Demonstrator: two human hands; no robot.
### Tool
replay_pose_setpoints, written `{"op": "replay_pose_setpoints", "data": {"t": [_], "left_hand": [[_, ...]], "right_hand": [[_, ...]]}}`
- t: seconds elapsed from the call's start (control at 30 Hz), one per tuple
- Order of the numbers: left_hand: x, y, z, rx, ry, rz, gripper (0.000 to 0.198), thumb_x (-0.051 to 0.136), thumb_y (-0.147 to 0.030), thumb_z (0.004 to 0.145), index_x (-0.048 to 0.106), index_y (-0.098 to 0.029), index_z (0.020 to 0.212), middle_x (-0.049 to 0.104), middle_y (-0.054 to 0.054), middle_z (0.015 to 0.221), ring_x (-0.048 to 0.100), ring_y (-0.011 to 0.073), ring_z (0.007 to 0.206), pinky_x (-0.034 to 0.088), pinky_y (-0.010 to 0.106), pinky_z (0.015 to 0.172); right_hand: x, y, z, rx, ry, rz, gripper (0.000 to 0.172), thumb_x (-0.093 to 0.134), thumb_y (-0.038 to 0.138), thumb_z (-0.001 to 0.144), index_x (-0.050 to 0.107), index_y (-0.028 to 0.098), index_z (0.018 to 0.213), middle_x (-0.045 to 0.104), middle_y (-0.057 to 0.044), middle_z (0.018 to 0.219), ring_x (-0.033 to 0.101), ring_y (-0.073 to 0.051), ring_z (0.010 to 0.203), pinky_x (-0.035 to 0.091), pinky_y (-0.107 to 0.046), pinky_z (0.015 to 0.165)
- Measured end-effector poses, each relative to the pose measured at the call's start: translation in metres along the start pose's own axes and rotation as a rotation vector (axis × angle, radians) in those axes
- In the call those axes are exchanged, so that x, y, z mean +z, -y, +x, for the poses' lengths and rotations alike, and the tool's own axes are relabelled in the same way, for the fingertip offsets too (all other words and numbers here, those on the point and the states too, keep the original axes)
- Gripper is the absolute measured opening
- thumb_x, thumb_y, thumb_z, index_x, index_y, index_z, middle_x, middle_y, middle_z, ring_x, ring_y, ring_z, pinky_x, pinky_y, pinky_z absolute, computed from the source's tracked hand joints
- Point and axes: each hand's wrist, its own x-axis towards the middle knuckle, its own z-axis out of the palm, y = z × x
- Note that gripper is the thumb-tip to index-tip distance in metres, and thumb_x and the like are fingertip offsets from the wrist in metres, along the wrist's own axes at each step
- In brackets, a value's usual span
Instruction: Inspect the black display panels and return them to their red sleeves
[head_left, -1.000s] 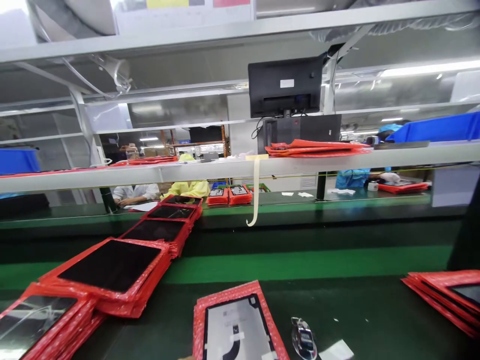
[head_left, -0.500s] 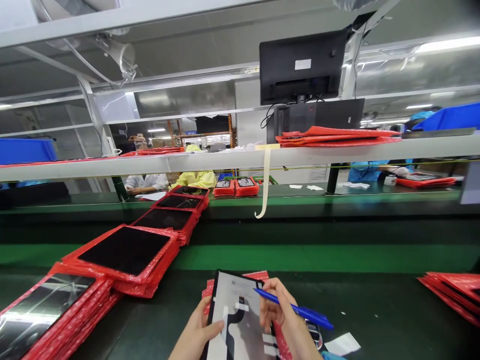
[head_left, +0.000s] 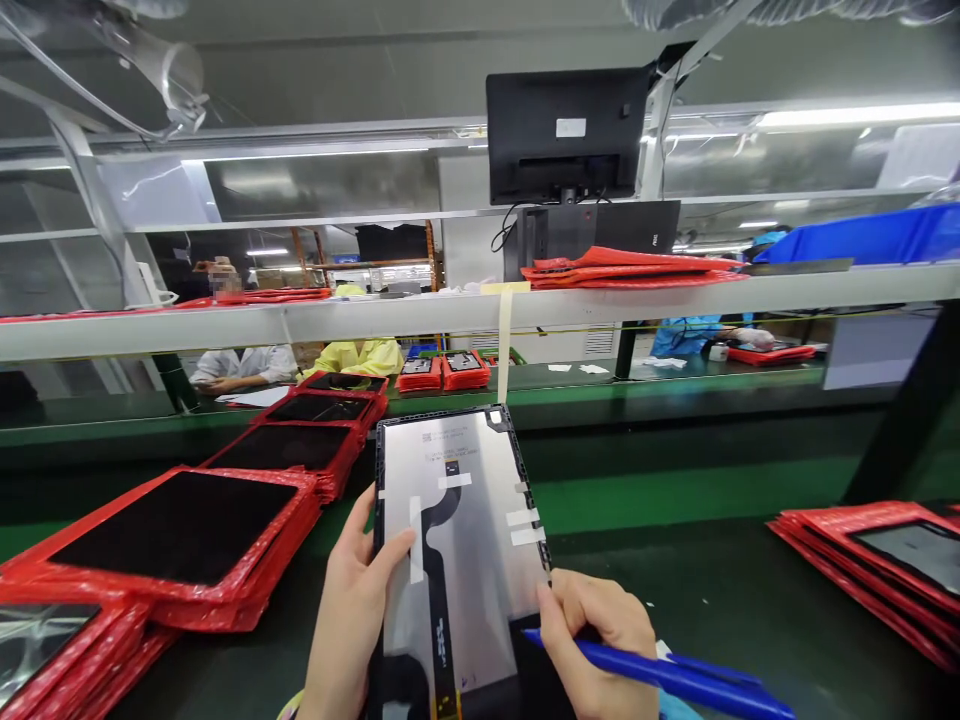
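Observation:
A grey display panel (head_left: 469,540) with a black flex cable and white tape strips on its back is raised upright before me. My left hand (head_left: 349,610) grips its left edge, thumb pressed on the back. My right hand (head_left: 600,640) is closed round a blue pen (head_left: 667,675) and rests against the panel's lower right edge, the pen tip touching the panel's lower part.
Stacks of red bubble-wrap sleeves holding dark panels (head_left: 180,530) run along the left of the green conveyor (head_left: 675,490). More red sleeves (head_left: 885,560) lie at the right. A shelf (head_left: 480,305) with a monitor (head_left: 566,135) crosses ahead; other people work beyond it.
The panel has been lifted out of its red sleeve and raised higher toward me. Both hands rose into view with it, the right hand bringing the pen down to the panel's lower edge.

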Motion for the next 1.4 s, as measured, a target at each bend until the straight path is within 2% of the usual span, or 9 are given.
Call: {"op": "replay_pose_setpoints", "data": {"t": [0.3,0.47,0.77,0.97,1.07,1.17,1.27,1.33,1.4], "left_hand": [[0.001,0.005,-0.004,-0.076,-0.048,-0.079,0.095,0.081,-0.038,0.060,0.038,-0.024,0.143,0.077,0.004,0.099,0.072,0.0264,0.089,0.058,0.029,0.073],[-0.006,0.012,-0.004,-0.053,-0.068,-0.080,0.085,0.079,-0.039,0.064,0.043,-0.028,0.140,0.075,0.003,0.106,0.070,0.0272,0.096,0.057,0.031,0.078],[-0.004,0.009,-0.006,-0.095,-0.199,-0.016,0.078,0.078,-0.034,0.065,0.048,-0.033,0.137,0.071,0.000,0.116,0.070,0.0246,0.097,0.057,0.023,0.067],[-0.003,0.008,-0.006,-0.090,-0.145,-0.065,0.073,0.079,-0.034,0.066,0.052,-0.033,0.133,0.074,-0.001,0.106,0.072,0.0187,0.083,0.054,0.018,0.061],[-0.004,0.006,-0.006,-0.111,-0.186,-0.063,0.076,0.080,-0.029,0.065,0.050,-0.034,0.135,0.075,-0.004,0.105,0.072,0.0154,0.079,0.054,0.015,0.060],[-0.006,0.005,-0.003,-0.084,-0.179,-0.093,0.075,0.081,-0.027,0.065,0.052,-0.033,0.133,0.075,-0.005,0.107,0.071,0.0144,0.089,0.053,0.011,0.065],[-0.008,0.005,0.000,-0.046,-0.180,-0.110,0.070,0.082,-0.026,0.064,0.057,-0.033,0.129,0.072,-0.007,0.115,0.065,0.0146,0.108,0.050,0.007,0.072],[-0.009,0.003,0.000,-0.034,-0.210,-0.103,0.065,0.081,-0.026,0.064,0.060,-0.031,0.125,0.072,-0.006,0.115,0.062,0.0148,0.113,0.049,0.005,0.071],[-0.010,0.000,0.000,-0.036,-0.216,-0.111,0.064,0.081,-0.025,0.062,0.061,-0.028,0.123,0.075,-0.003,0.109,0.065,0.0171,0.108,0.051,0.007,0.068]], "right_hand": [[0.000,0.000,0.006,-0.050,-0.008,-0.024,0.043,0.046,0.004,0.085,0.012,0.024,0.067,0.019,0.006,0.056,0.022,-0.010,0.044,0.021,-0.028,0.045],[0.003,0.001,0.003,-0.096,-0.006,0.018,0.044,0.046,0.000,0.083,0.013,0.024,0.066,0.018,0.007,0.055,0.022,-0.009,0.043,0.020,-0.027,0.045],[0.005,-0.010,0.001,-0.040,0.102,-0.047,0.043,0.049,0.004,0.083,0.014,0.023,0.065,0.020,0.007,0.055,0.024,-0.008,0.043,0.021,-0.026,0.046],[0.005,-0.011,0.002,-0.014,0.030,-0.036,0.044,0.050,0.005,0.083,0.017,0.022,0.060,0.021,0.007,0.054,0.023,-0.008,0.043,0.020,-0.026,0.045],[0.001,-0.009,0.002,0.147,-0.047,0.287,0.045,0.053,0.019,0.090,0.026,0.021,0.054,0.026,0.008,0.049,0.028,-0.008,0.042,0.025,-0.024,0.043],[-0.008,-0.004,0.005,0.411,-0.152,0.619,0.037,0.065,0.045,0.084,0.049,0.022,0.059,0.045,0.006,0.046,0.040,-0.009,0.040,0.030,-0.020,0.040],[-0.019,-0.002,0.009,0.547,-0.199,0.598,0.049,0.061,0.070,0.075,0.069,0.022,0.081,0.055,0.003,0.040,0.040,-0.008,0.035,0.027,-0.018,0.035],[-0.024,-0.004,0.013,0.566,-0.189,0.498,0.054,0.054,0.071,0.079,0.072,0.020,0.081,0.048,0.004,0.032,0.034,-0.006,0.030,0.024,-0.017,0.033],[-0.026,-0.009,0.019,0.601,-0.136,0.439,0.049,0.057,0.064,0.082,0.072,0.018,0.074,0.050,0.004,0.031,0.036,-0.005,0.029,0.026,-0.016,0.033]]}}
